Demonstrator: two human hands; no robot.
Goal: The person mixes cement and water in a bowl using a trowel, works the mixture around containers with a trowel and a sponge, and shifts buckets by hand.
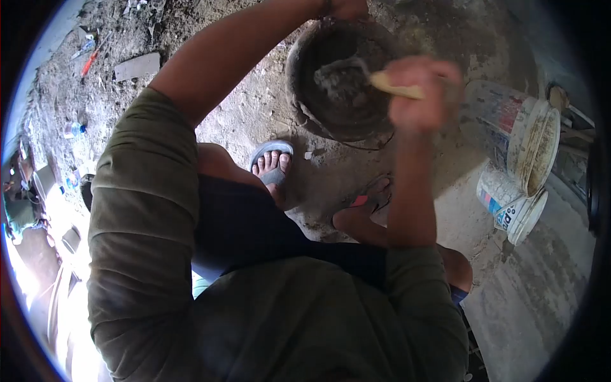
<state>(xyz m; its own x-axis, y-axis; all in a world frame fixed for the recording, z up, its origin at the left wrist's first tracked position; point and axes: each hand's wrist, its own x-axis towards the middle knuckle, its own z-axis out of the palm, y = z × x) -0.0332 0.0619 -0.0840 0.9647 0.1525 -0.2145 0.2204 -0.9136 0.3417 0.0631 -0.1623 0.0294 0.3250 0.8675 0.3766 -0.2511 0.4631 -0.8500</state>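
Observation:
A round dark basin (302,113) stands on the ground in front of my feet, with wet grey mortar (344,83) inside. My right hand (420,92), smeared by motion, is closed around the pale handle of a trowel (382,81) over the basin's right side. The trowel's blade reaches into the mortar. At the top edge of the view, my left hand (349,9) is by the basin's far rim; its fingers are too hidden to make out.
Two stained white buckets (534,143) (509,200) lie tipped at the right. A flat grey piece (137,67), a red-handled tool (90,62) and a plastic bottle (74,130) lie at the left. My sandalled foot (272,167) is just below the basin.

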